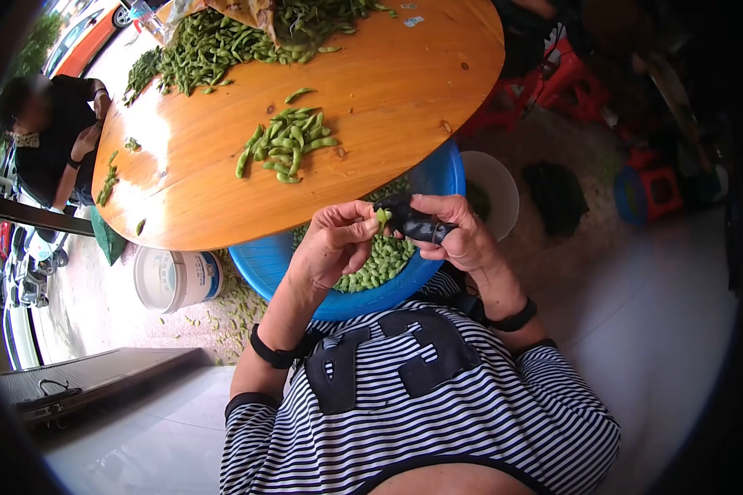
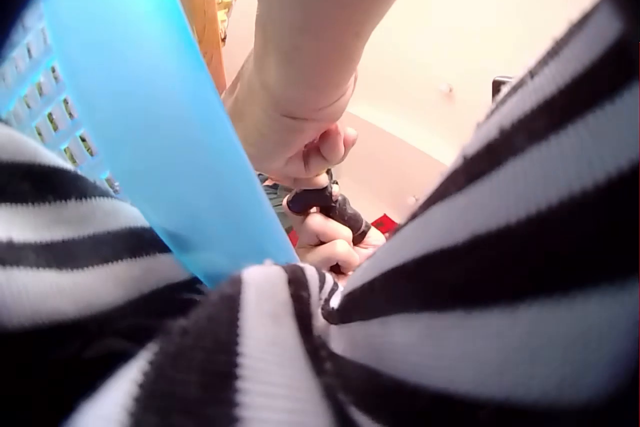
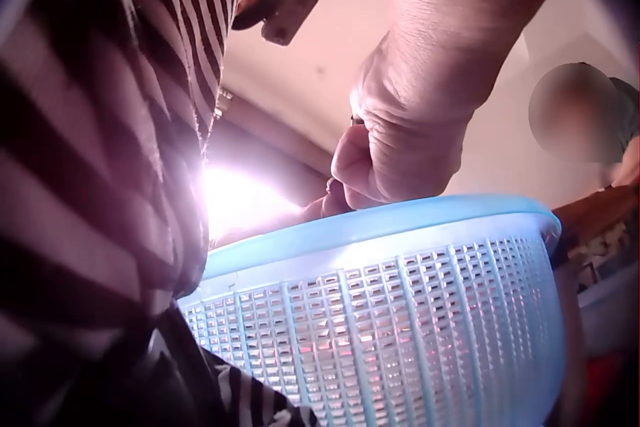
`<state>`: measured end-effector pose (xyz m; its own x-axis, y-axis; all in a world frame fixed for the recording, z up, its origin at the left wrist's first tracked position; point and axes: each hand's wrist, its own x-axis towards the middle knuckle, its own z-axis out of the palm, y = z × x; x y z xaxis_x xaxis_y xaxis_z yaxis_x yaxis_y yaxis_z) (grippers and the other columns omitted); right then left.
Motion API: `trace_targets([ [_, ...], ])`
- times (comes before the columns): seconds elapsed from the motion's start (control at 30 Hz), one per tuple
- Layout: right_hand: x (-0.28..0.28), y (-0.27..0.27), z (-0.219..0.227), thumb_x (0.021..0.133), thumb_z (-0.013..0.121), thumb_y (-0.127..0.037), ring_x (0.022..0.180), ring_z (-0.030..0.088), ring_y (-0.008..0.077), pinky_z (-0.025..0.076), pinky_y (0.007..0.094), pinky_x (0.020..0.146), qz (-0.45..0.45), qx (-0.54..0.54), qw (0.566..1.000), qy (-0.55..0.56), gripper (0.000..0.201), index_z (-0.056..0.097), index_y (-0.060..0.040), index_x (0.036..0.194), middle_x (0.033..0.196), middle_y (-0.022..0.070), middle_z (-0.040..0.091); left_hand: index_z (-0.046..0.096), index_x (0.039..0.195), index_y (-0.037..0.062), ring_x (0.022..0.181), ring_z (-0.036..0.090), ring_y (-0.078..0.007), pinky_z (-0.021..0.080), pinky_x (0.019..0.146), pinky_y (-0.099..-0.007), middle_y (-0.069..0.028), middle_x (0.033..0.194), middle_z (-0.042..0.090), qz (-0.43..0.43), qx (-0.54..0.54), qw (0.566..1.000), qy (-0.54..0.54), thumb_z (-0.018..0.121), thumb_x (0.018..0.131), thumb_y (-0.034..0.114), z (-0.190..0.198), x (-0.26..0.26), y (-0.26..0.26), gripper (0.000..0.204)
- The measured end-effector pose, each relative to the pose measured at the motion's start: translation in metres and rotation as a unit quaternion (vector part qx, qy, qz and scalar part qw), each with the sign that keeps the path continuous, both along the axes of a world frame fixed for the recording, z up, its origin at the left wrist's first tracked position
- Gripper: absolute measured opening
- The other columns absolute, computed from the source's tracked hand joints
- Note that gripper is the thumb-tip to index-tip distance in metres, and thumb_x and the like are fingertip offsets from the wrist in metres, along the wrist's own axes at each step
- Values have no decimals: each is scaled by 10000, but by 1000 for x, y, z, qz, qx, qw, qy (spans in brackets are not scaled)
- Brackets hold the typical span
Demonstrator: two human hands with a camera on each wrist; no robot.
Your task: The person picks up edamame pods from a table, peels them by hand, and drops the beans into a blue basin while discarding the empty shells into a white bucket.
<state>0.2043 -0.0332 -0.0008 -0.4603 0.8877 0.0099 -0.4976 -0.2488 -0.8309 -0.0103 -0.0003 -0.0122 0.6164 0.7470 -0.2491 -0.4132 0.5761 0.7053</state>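
Observation:
Over the blue basket (image 1: 260, 276) in the head view, my left hand (image 1: 338, 239) pinches a green soybean pod (image 1: 382, 216) with thumb and forefinger. My right hand (image 1: 462, 235) meets it from the other side, its black-covered fingers (image 1: 425, 229) gripping the pod's end. Shelled green beans (image 1: 380, 264) lie in the basket below both hands. The left wrist view shows the black finger coverings (image 2: 345, 217) close under the left hand (image 2: 300, 147). In the right wrist view the right hand (image 3: 405, 152) is above the basket rim, with its fingertips mostly hidden.
A wooden table (image 1: 388, 107) bears a small pile of pods (image 1: 289, 144) and a large heap (image 1: 215, 49) farther back. White buckets stand left (image 1: 161, 280) and right (image 1: 499, 190) of the basket. Husks (image 1: 223, 318) litter the floor. Another person (image 1: 54, 140) sits at the table's left.

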Motion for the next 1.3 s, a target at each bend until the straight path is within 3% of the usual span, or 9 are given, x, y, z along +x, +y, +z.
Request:
trace_targets([
  [0.07, -1, 0, 4, 773, 463, 69, 584, 426, 52, 352, 185, 502, 10, -20, 1000, -14, 358, 622, 37, 1091, 829, 16, 567, 623, 903, 15, 401, 445, -85, 297, 360, -208, -63, 785, 641, 9, 8, 1000, 14, 660, 886, 105, 1, 1, -3, 98],
  [0.17, -13, -4, 4, 710, 517, 123, 706, 513, 166, 417, 259, 639, -108, 194, 907, -359, 425, 593, 21, 1116, 845, 81, 577, 588, 926, 16, 463, 486, -87, 349, 421, -215, -20, 684, 558, 26, 119, 988, 91, 671, 899, 183, 4, 4, -8, 189],
  [0.33, -21, -11, 13, 586, 502, 85, 737, 523, 297, 419, 314, 633, -145, 273, 848, -430, 429, 568, 80, 1010, 827, 145, 471, 582, 919, 4, 497, 518, -86, 394, 453, -230, 0, 606, 544, 45, 215, 933, 285, 616, 927, 120, 2, 10, -10, 121],
  [0.43, -22, -12, 10, 645, 567, 126, 748, 543, 346, 434, 375, 629, -162, 284, 825, -462, 387, 565, 54, 1025, 838, 158, 494, 573, 979, -54, 589, 596, -292, 475, 568, -357, -183, 703, 587, 95, 415, 825, 370, 555, 849, -22, -1, 13, -12, 135],
  [0.6, -39, -22, 18, 608, 634, 110, 841, 577, 364, 467, 435, 691, -214, 322, 770, -508, 477, 573, 25, 1073, 922, 166, 488, 560, 1037, -47, 597, 594, -227, 474, 578, -332, -149, 731, 598, 121, 385, 839, 365, 476, 846, -48, 0, 20, -13, 209],
  [0.67, -39, -18, 16, 602, 639, 108, 828, 572, 365, 464, 423, 674, -222, 332, 766, -503, 493, 568, 23, 1083, 937, 166, 486, 562, 1072, -36, 620, 561, -142, 459, 596, -279, -68, 738, 592, 101, 227, 945, 214, 472, 861, -12, -1, 20, -9, 230],
  [1.0, -25, -6, 11, 739, 501, 106, 762, 544, 173, 446, 274, 650, -243, 219, 885, -333, 336, 599, 51, 1056, 872, 94, 548, 661, 1007, 6, 572, 481, -85, 369, 501, -216, -34, 852, 658, 104, 115, 986, 64, 591, 939, 122, -5, 18, -9, 152],
  [1.13, -26, -6, 16, 756, 482, 100, 705, 506, 99, 426, 232, 600, -236, 195, 896, -321, 326, 610, 35, 1049, 819, 42, 548, 652, 958, 3, 541, 444, -56, 331, 482, -194, 5, 677, 565, 78, 103, 989, 74, 629, 922, 132, -2, 10, -7, 136],
  [1.3, -16, -5, 3, 826, 403, 34, 536, 348, 30, 294, 185, 457, -95, -1, 993, -67, 293, 594, 42, 1048, 655, -23, 435, 627, 864, 15, 547, 433, -41, 335, 493, -188, 39, 660, 531, 151, 114, 978, 90, 659, 905, 130, 2, 11, -8, 126],
])
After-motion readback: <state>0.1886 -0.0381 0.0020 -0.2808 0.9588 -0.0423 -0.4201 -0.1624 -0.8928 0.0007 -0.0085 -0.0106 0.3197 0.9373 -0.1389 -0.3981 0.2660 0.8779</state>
